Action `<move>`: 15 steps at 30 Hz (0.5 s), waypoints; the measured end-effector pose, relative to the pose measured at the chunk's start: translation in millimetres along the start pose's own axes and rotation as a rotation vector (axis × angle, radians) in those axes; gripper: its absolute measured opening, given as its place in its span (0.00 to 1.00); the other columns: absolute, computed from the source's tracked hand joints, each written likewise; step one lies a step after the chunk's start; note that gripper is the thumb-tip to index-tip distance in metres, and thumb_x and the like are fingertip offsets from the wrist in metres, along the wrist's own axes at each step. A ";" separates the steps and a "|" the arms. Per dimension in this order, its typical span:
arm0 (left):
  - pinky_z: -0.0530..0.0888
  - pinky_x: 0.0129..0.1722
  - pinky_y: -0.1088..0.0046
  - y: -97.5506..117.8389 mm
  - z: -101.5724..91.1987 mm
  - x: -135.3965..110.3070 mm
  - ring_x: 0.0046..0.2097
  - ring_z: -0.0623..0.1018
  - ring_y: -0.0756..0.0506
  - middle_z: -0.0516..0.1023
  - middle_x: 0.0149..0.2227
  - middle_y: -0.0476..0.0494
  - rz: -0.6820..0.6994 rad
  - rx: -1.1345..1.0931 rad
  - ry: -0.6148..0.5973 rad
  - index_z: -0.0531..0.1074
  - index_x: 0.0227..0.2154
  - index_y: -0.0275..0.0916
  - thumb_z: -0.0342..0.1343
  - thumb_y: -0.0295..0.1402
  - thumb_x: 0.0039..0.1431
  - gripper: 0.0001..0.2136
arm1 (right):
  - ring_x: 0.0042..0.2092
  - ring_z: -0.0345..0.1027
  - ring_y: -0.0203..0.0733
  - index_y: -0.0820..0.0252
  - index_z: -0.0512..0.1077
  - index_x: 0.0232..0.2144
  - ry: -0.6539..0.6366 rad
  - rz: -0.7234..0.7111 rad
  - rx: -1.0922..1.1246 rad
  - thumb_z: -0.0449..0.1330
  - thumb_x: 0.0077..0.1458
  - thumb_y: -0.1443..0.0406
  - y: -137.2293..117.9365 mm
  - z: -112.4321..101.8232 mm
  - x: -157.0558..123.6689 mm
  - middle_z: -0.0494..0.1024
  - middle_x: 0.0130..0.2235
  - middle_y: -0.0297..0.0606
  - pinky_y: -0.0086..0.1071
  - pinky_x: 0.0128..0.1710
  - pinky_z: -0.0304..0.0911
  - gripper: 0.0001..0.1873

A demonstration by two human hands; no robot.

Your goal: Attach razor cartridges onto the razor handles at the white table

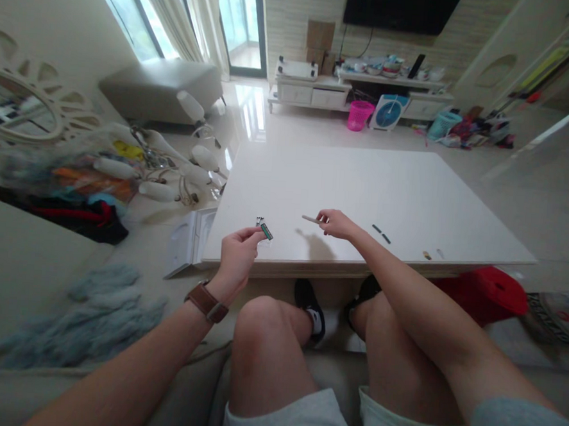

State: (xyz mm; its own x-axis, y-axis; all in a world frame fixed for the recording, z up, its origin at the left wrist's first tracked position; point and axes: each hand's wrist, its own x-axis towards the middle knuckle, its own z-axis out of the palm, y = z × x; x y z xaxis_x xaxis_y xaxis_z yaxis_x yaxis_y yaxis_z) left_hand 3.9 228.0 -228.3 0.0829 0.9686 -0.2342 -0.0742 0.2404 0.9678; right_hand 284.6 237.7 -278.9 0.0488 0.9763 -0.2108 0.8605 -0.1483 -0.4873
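Observation:
My left hand (237,254) is raised over the near left edge of the white table (363,186), fingers pinched on a small green piece (266,231). A tiny dark part (259,222) shows just behind it. My right hand (334,224) hovers over the table's near middle and pinches a thin tan stick (310,219) that points left. Two small dark pieces (381,233) lie on the table to the right of that hand, and two pale bits (433,254) lie near the front right edge.
A red stool (491,293) stands under the table's right front corner. White lamp parts and cords (171,167) clutter the floor to the left, beside an open white box (189,242). A TV stand (359,89), a pink basket (359,115) and a fan (389,111) sit at the far wall.

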 end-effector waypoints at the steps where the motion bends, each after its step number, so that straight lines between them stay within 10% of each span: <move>1: 0.50 0.19 0.77 -0.5 -0.2 0.2 0.20 0.56 0.56 0.65 0.17 0.55 -0.001 0.001 -0.003 0.78 0.31 0.32 0.65 0.33 0.41 0.13 | 0.28 0.70 0.34 0.65 0.74 0.41 -0.005 0.011 0.008 0.56 0.56 0.71 2.2 -1.3 -2.1 0.79 0.32 0.40 0.26 0.30 0.59 0.10; 15: 0.50 0.20 0.76 -4.7 -1.8 1.5 0.20 0.57 0.56 0.66 0.17 0.54 -0.001 0.003 -0.028 0.77 0.29 0.32 0.64 0.33 0.41 0.11 | 0.30 0.67 0.35 0.61 0.78 0.32 0.025 0.045 -0.057 0.61 0.56 0.59 4.6 5.6 6.0 0.79 0.33 0.40 0.28 0.30 0.56 0.11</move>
State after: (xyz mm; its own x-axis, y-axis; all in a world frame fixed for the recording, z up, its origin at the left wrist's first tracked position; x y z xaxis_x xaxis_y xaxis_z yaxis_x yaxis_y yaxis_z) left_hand 2.6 228.4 -233.4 0.1109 0.9663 -0.2323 -0.0713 0.2409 0.9679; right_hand 286.0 242.0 -287.1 0.1007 0.9726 -0.2096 0.8847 -0.1840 -0.4284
